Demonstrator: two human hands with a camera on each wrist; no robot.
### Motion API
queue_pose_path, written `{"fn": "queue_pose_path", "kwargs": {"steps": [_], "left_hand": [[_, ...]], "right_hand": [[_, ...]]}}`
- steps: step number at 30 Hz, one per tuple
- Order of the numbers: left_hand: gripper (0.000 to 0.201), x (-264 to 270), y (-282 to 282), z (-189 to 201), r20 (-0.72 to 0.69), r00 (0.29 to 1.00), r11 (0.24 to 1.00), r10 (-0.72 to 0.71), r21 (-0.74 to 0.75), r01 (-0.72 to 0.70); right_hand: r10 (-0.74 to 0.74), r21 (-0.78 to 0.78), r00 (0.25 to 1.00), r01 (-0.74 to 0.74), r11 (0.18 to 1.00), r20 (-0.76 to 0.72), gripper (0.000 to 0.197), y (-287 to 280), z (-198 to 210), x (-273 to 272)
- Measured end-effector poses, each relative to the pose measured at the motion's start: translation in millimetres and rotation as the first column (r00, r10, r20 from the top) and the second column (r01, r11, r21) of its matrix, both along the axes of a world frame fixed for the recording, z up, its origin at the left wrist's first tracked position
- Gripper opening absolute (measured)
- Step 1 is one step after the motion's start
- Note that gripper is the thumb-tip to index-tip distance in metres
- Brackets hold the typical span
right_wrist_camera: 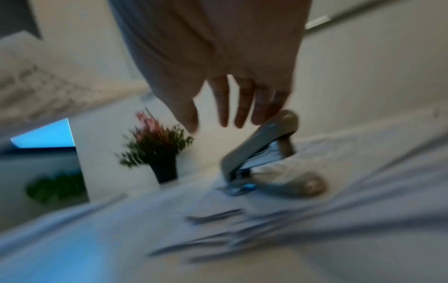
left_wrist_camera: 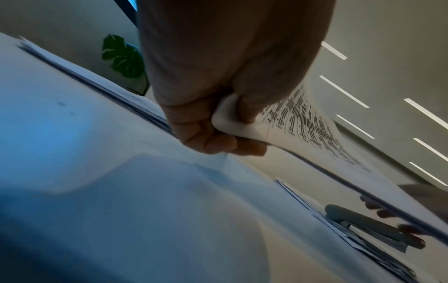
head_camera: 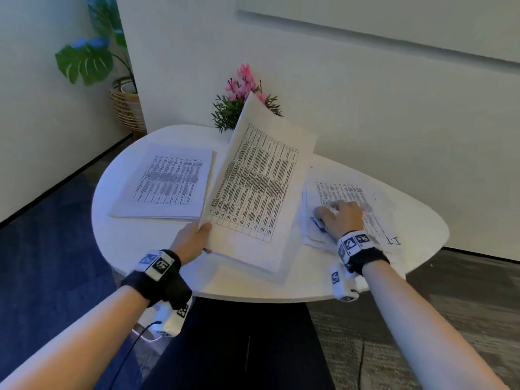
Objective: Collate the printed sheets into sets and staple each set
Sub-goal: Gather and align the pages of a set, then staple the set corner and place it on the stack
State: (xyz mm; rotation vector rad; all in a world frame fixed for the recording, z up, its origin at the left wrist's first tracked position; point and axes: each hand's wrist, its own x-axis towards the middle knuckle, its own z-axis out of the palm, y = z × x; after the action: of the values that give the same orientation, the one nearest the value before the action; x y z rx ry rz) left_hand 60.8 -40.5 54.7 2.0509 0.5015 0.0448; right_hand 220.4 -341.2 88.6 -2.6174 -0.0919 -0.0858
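Observation:
My left hand (head_camera: 205, 237) pinches a set of printed sheets (head_camera: 253, 187) by its near left edge and holds it lifted and tilted over the middle of the white table (head_camera: 135, 243). In the left wrist view the thumb and fingers of that hand (left_wrist_camera: 232, 130) clamp the sheets (left_wrist_camera: 303, 122). A flat stack of printed sheets (head_camera: 166, 181) lies at the left. My right hand (head_camera: 342, 218) hovers over a messier pile (head_camera: 332, 190) at the right. Its straight fingers (right_wrist_camera: 242, 107) touch the raised top of a grey stapler (right_wrist_camera: 257, 145), which gapes open on that pile.
A small pot of pink flowers (head_camera: 239, 102) stands at the table's far edge against the wall. A big leafy plant (head_camera: 84, 60) in a woven basket stands on the floor at the far left. The table's rounded front edge is close to my body.

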Motion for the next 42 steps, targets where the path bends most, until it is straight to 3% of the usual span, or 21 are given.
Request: {"fn": "queue_pose_path", "kwargs": {"steps": [3,5,11,13,15,18,20,24,27,31,34,36,42], "left_hand": [[0.025,-13.9,9.1,3.3,-0.054,0.997,0.997,-0.058,-0.053,0.055],[0.025,-18.5,12.9,5.8,-0.073,0.993,0.994,-0.091,-0.066,0.086],[0.032,-15.1,16.7,15.3,-0.108,0.988,0.993,-0.114,-0.055,0.108],[0.033,-12.8,14.9,17.3,-0.119,0.986,0.992,-0.118,-0.051,0.112],[0.03,-11.4,12.8,16.9,-0.135,0.983,0.991,-0.127,-0.07,0.118],[0.031,-9.8,8.4,15.5,-0.152,0.977,0.988,-0.15,-0.049,0.145],[0.034,-8.3,4.8,16.0,-0.158,0.972,0.984,-0.177,-0.012,0.177],[0.037,-6.4,-5.8,22.9,-0.166,0.945,0.955,-0.282,0.051,0.293],[0.037,-5.4,-15.8,29.1,-0.178,0.924,0.93,-0.339,0.085,0.358],[0.034,-5.3,-22.9,34.8,-0.175,0.908,0.912,-0.38,0.095,0.399],[0.034,-4.4,-25.4,38.2,-0.166,0.905,0.908,-0.392,0.091,0.41],[0.034,-4.0,-25.2,38.4,-0.172,0.899,0.902,-0.403,0.093,0.422],[0.034,-5.7,-22.8,32.6,-0.2,0.892,0.893,-0.404,0.126,0.433]], "right_hand": [[-0.056,-0.429,0.983,-0.025,0.903,-0.174,0.046,-5.3,-9.6,20.8],[-0.019,-0.457,0.974,-0.089,0.885,-0.226,0.043,-3.4,-18.5,27.5],[-0.036,-0.224,0.966,-0.023,0.974,-0.255,0.031,-8.6,-27.9,34.4],[-0.109,-0.077,0.96,0.092,0.993,-0.259,0.038,-13.4,-29.0,36.1],[-0.206,0.159,0.946,0.25,0.955,-0.249,0.042,-18.5,-22.1,33.2],[-0.355,0.591,0.916,0.393,0.704,-0.186,0.039,-24.9,5.5,23.4],[-0.435,0.778,0.899,0.309,0.546,-0.052,0.035,-28.5,34.0,19.5],[-0.414,0.96,0.906,0.032,0.277,0.09,0.041,-20.8,95.4,15.4],[-0.324,0.992,0.945,-0.012,0.122,0.051,0.026,-2.0,127.6,9.5],[-0.316,0.987,0.94,-0.091,0.135,0.13,0.032,17.8,138.6,11.3],[-0.314,0.975,0.94,-0.068,0.21,0.133,0.051,21.9,126.0,16.5],[-0.311,0.97,0.943,-0.038,0.242,0.114,0.049,25.5,118.1,16.1],[-0.335,0.982,0.937,-0.044,0.182,0.104,0.048,29.5,116.0,19.4]]}}
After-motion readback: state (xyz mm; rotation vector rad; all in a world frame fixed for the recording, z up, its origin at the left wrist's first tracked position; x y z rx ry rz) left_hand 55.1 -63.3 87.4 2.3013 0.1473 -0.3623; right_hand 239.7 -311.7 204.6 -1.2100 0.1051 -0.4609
